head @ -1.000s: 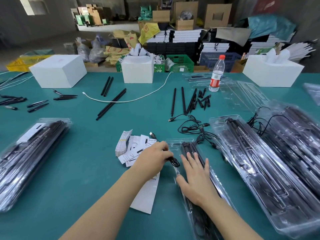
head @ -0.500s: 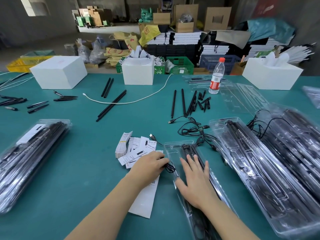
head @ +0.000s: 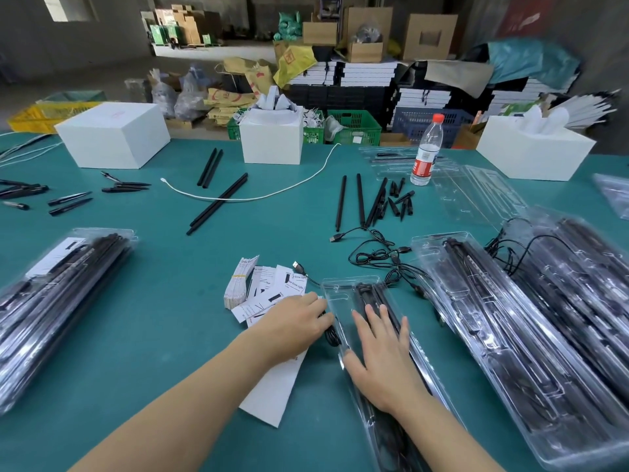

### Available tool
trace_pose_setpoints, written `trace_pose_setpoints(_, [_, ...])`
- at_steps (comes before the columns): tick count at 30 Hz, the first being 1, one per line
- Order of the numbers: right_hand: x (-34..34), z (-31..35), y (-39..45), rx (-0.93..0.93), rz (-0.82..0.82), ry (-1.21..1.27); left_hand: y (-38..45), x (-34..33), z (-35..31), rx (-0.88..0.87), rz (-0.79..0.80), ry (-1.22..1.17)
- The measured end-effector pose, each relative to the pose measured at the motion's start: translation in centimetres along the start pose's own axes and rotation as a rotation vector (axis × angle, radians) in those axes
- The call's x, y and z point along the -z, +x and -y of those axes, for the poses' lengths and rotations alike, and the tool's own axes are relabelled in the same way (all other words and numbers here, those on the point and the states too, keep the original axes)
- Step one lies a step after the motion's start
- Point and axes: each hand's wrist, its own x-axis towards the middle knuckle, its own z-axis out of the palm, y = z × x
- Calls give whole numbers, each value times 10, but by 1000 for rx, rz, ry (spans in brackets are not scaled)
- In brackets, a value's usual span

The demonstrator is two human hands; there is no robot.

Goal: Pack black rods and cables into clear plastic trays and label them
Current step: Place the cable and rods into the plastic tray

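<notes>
Head view: lots of stuff spread over a teal table, so going bit by bit.
Around the work: loose black rods and small black tips lie past the middle, a white cable curls across, and a water bottle stands near empty clear trays. A tangle of black USB cables sits just beyond the tray being worked on.
Labels: a pile of white printed labels just left of that tray, partly under the left hand.
Left hand: fingers curled onto a coil of black cable at the tray's left edge.
Right hand: flat, fingers straight and spread, pressing on the clear tray with black rods inside.
Other containers: filled tray stacks on the right and a filled stack on the left.
Room: white boxes at the table's far edge, cardboard boxes and crates behind.
</notes>
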Motion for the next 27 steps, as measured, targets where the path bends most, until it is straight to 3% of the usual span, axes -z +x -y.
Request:
trace_pose_setpoints(9, [2,4,-2,-11,-47,5,9,6,-13,-14,140,174])
trace_pose_setpoints(27, [1,2,-1,1,-46,18,1,-2,-21,27,106,159])
